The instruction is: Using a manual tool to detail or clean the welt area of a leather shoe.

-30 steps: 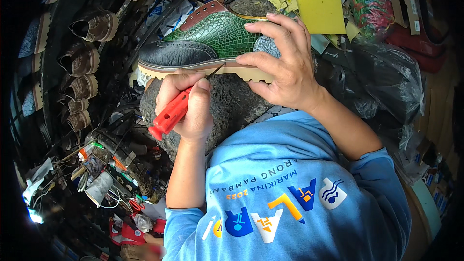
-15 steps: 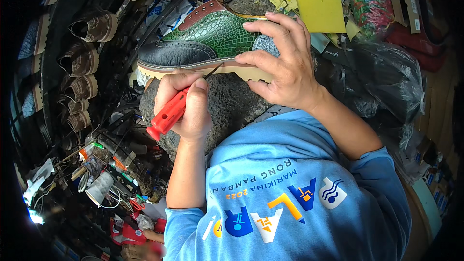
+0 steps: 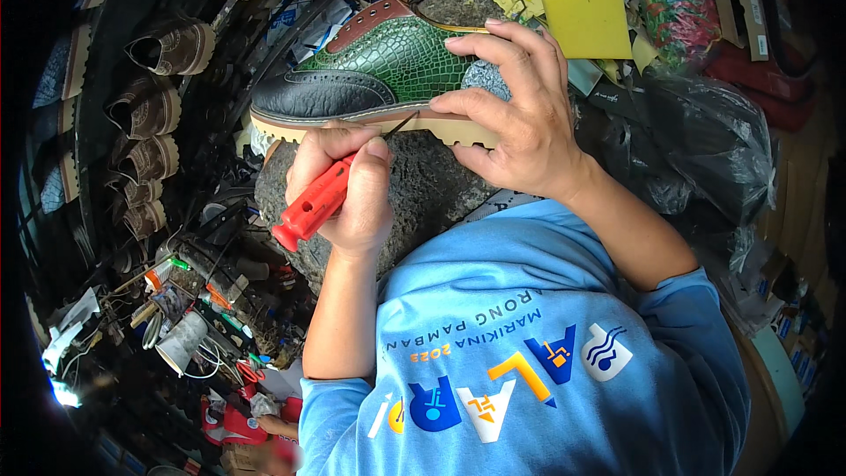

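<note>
A green, black and reddish-brown leather shoe (image 3: 379, 62) lies on its side across a dark rough stone (image 3: 414, 181), toe pointing left. Its thick cream and brown sole (image 3: 308, 126) faces me. My left hand (image 3: 348, 185) is closed around the red handle of an awl (image 3: 315, 203). The awl's thin dark point meets the edge of the sole near the middle of the shoe. My right hand (image 3: 529, 115) grips the heel end, fingers over the upper and thumb against the sole. A grey speckled patch shows between those fingers.
Several brown shoes (image 3: 172, 46) stand in a row at the left. Tools, cords and a white cup (image 3: 183, 344) clutter the lower left. Yellow sheets (image 3: 582, 9) lie beyond the shoe, and black plastic (image 3: 696, 150) is at the right. Another person's hand (image 3: 278, 426) shows at bottom left.
My left hand and the awl have shifted slightly right, with the point farther along the sole's edge toward the heel. The shoe and my right hand have barely moved.
</note>
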{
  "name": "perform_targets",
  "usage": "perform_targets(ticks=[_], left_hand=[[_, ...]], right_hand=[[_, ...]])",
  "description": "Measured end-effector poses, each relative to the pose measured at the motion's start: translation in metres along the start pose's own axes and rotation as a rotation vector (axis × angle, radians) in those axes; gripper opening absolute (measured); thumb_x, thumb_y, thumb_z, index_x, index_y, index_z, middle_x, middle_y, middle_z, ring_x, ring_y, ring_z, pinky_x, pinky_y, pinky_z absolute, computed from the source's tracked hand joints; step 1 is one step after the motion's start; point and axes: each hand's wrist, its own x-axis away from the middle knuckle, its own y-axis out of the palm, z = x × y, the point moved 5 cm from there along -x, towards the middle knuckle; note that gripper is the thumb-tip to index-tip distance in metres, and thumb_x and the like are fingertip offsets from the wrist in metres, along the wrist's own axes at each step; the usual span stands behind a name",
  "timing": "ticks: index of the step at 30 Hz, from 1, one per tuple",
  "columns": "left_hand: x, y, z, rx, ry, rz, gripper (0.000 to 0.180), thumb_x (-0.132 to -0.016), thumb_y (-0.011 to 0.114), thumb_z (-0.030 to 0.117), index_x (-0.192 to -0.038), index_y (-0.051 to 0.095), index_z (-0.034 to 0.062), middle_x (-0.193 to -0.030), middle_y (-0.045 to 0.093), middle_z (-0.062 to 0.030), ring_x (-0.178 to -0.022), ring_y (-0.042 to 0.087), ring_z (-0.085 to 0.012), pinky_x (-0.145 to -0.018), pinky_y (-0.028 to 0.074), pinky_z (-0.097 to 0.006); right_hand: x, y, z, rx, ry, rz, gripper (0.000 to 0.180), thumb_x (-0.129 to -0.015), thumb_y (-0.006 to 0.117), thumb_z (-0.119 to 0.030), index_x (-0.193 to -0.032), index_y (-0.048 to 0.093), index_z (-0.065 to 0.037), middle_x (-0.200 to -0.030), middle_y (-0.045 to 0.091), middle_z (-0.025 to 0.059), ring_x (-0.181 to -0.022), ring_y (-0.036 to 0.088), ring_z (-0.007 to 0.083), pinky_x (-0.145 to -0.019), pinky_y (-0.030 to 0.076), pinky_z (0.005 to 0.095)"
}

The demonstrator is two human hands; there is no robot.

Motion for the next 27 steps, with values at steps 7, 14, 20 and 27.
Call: perform_targets(ticks=[7,14,20,27], left_hand=[[0.0012,0.0002,-0.0020,0.101,-0.062,0.058,0.009,-0.075,0.058,0.003,-0.078,0.057,-0.0060,-0.078,0.062,-0.0144,-0.062,0.058,-0.0155,-0.059,0.050,-0.025],[0.0000,0.0020,0.0016,0.102,-0.039,0.106,0.006,-0.074,0.063,0.002,-0.076,0.060,-0.0023,-0.065,0.061,-0.0061,-0.055,0.053,-0.0086,-0.055,0.043,-0.023],[0.0005,-0.0008,-0.0028,0.134,-0.049,0.113,0.005,-0.074,0.063,0.001,-0.076,0.060,-0.0022,-0.067,0.061,-0.0062,-0.057,0.053,-0.0095,-0.056,0.043,-0.023],[-0.0003,-0.0017,-0.0012,0.184,-0.087,0.139,0.008,-0.072,0.062,0.000,-0.078,0.058,-0.0033,-0.072,0.059,-0.0095,-0.058,0.052,-0.0112,-0.057,0.044,-0.024]], right_hand=[[0.0003,0.0000,0.0000,-0.002,-0.007,0.005,0.040,-0.048,0.079,-0.016,-0.087,0.069,-0.020,-0.125,0.052,0.0047,-0.122,0.040,0.0322,-0.101,0.031,0.0477],[0.0006,0.0005,0.0001,0.000,-0.003,0.010,0.040,-0.048,0.079,-0.016,-0.086,0.069,-0.020,-0.126,0.052,0.0044,-0.121,0.041,0.0325,-0.100,0.031,0.0477],[0.0012,0.0014,0.0006,-0.007,-0.007,0.002,0.042,-0.047,0.079,-0.015,-0.088,0.069,-0.020,-0.126,0.053,0.0046,-0.121,0.041,0.0325,-0.100,0.031,0.0477],[0.0000,0.0009,0.0007,0.008,0.007,-0.021,0.044,-0.049,0.080,-0.017,-0.091,0.070,-0.024,-0.128,0.050,0.0027,-0.123,0.038,0.0308,-0.101,0.028,0.0490]])
